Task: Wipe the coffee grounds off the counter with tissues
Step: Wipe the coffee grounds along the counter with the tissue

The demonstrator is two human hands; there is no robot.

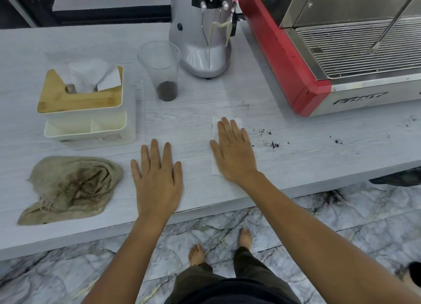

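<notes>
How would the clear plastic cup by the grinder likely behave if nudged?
The clear plastic cup is tall with a narrower base, so it probably tips easily. Only a little dark powder sits at its bottom, so it is likely light. Thin walls suggest it may flex if squeezed.

Looks like a coffee shop or coffee corner: big red coffee machine (319, 53) at 1 o'clock, silver grinder (202, 42) at 12, cup with grounds (163, 71) on the pale table (296, 149).

On a pale counter (205, 112), the right hand (234, 151) presses flat on a white tissue (215, 130). Coffee grounds (271, 143) lie just right of the tissue; the left hand (157, 180) rests flat to its left.
</notes>
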